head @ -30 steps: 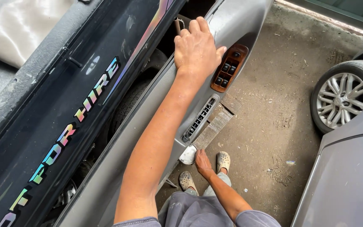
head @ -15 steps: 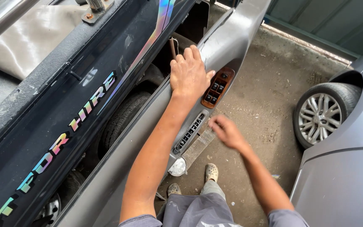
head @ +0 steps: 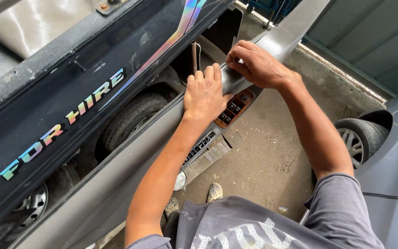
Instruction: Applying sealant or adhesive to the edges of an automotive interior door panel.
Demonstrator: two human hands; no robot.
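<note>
I'm looking down at a grey car door panel (head: 116,184) stood on its edge and leaning against the side of a dark vehicle (head: 47,92) that carries iridescent lettering and a rainbow stripe. My left hand (head: 204,94) lies flat on the upper part of the panel, fingers spread and pressed against it, gripping nothing, just beside the brown window switch block (head: 234,108) set into the armrest. My right hand (head: 256,64) is curled over the grey pull handle (head: 236,80) right above that switch block, fingers and thumb clenched on its edge. Lower on the panel sits a slotted vent grille (head: 200,146), and near the bottom a small round silver fitting (head: 179,180). Behind the panel I can see the dark vehicle's tyre (head: 132,117) in its wheel arch and a second wheel with a steel rim (head: 31,210) further along. The ground is a rough, stained concrete floor (head: 272,157), dusty and scuffed, with my pale shoes (head: 215,191) standing on it. To the right stands a grey-blue car (head: 392,152), its alloy wheel (head: 358,143) turned toward me. A green corrugated wall (head: 374,41) closes off the far side.
</note>
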